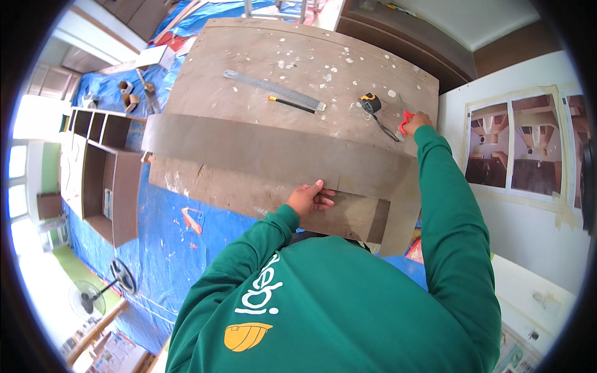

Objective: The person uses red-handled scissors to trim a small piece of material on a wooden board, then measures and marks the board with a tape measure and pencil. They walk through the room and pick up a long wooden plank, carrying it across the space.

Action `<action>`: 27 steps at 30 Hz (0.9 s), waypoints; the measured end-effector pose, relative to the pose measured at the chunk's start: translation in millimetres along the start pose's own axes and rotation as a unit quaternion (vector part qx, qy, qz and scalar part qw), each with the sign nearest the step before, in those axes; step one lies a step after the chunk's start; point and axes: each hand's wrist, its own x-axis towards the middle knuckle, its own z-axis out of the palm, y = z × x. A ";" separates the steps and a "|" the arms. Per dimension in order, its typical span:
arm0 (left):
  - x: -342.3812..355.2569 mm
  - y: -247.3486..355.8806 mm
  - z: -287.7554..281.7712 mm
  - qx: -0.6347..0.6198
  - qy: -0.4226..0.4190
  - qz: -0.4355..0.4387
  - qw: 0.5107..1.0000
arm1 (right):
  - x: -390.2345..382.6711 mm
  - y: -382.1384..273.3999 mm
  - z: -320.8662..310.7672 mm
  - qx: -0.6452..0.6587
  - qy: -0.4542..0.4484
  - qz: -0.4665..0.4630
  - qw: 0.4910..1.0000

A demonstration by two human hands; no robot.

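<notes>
A long grey-brown sheet strip (249, 146) lies across the paint-spattered work board (292, 56), with a cut section near its lower right. My left hand (311, 200) holds the sheet's near edge, thumb on top and fingers curled below it. At the board's right side, my right hand (415, 123) grips red-handled scissors (406, 118). Just left of them lies a black-and-orange tape measure (369, 103) with a dark strap. A steel ruler (267, 87) and a black pencil (291, 104) lie beyond the sheet.
Open wooden cabinets (99, 180) stand at left on blue tarp (161, 230), near a fan (93, 292). Photo sheets (535, 143) are taped to a white panel at right. A dark shelf unit (398, 34) is at back right, a ladder (273, 12) at the back.
</notes>
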 end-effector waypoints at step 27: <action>3.0 -2.0 19.2 0.011 0.090 0.013 0.996 | -14.3 -82.6 17.1 0.226 0.091 -0.253 0.936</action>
